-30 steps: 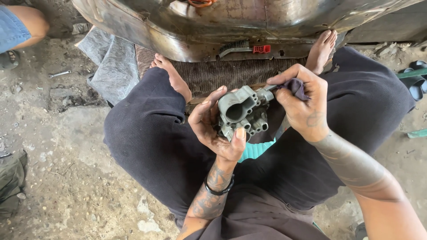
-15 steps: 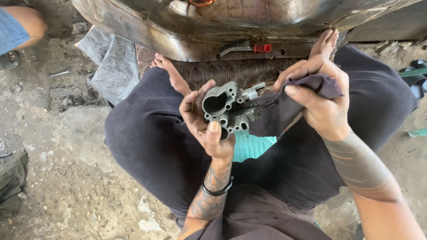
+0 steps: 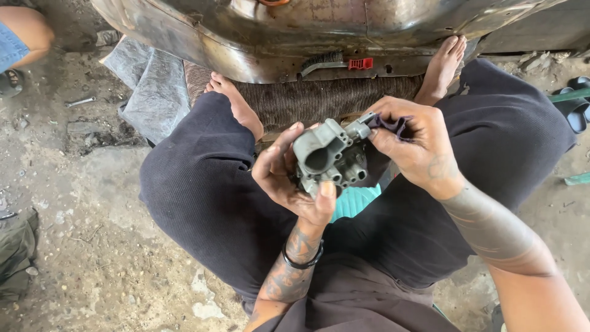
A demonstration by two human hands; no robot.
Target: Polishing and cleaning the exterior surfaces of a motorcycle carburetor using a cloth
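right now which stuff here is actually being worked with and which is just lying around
In use:
- grey metal engine part, gripped in the left hand
- dark cloth, pinched in the right hand against the part

Lying about:
- red-handled wire brush on the metal tub
- small wrench on the ground
- grey rag by the left foot
- dark sandals at far right

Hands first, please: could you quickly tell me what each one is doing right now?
Left hand: closed around the grey metal engine part.
Right hand: closed on a dark cloth, pressed against the part.

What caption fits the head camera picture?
Left hand holds a grey metal carburetor body; right hand wipes it with a dark cloth.
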